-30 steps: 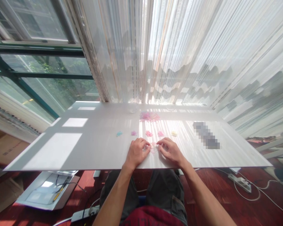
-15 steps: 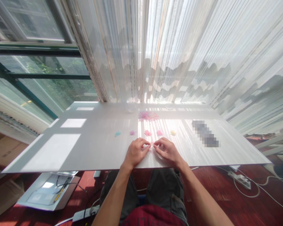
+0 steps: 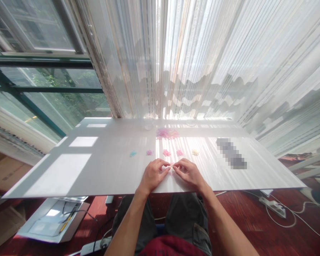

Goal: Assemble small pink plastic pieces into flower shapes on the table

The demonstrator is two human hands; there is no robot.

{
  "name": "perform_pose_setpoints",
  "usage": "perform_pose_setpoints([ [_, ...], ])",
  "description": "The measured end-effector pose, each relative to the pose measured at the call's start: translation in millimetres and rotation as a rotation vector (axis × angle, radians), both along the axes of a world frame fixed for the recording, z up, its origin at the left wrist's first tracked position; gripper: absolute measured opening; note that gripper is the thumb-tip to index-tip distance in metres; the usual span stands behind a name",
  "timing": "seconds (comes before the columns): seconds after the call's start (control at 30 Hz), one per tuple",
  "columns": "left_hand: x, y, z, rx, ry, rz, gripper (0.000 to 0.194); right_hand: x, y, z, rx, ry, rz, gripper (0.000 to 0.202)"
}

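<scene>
Near the front edge of the white table, my left hand [image 3: 155, 174] and my right hand [image 3: 187, 173] come together, fingertips almost touching. Each is closed in a pinch of thumb and forefinger. Whatever lies in the pinches is too small to make out. Between and just under the fingertips shows a small patch of thin pink pieces [image 3: 171, 173], partly covered by the hands. Beyond the hands runs a row of little piles: turquoise [image 3: 133, 153], purple-pink [image 3: 149, 152], coral pink [image 3: 166, 153], pink [image 3: 179, 152] and pale yellow [image 3: 195, 152].
Behind the row lies a larger heap of mixed pink and lilac pieces [image 3: 167, 133]. A clear round dish [image 3: 149, 123] stands at the back of the white table [image 3: 114, 174]. A pixelated dark object [image 3: 232, 153] lies on the right. Striped curtains [image 3: 176, 64] hang beyond.
The view has tilted slightly, so the table sits a little lower in the picture. Both hands stay pinched in nearly the same place, with only slight finger movement.
</scene>
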State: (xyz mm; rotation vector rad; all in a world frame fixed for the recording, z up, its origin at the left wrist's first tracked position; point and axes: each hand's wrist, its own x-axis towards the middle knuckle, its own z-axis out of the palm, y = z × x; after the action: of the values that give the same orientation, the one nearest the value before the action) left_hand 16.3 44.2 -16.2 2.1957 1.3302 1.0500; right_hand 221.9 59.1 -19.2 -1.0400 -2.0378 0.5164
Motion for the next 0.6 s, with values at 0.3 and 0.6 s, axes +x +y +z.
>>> perform_pose_setpoints([
  [0.3,0.0,0.0,-1.8,-0.011,-0.015,-0.006,0.01,0.9,1.4,-2.2,0.011,0.003,0.028,0.015],
  [0.6,0.9,-0.5,-0.9,-0.02,-0.025,0.002,0.009,0.9,0.3,-0.5,-0.004,0.017,0.025,0.019],
])
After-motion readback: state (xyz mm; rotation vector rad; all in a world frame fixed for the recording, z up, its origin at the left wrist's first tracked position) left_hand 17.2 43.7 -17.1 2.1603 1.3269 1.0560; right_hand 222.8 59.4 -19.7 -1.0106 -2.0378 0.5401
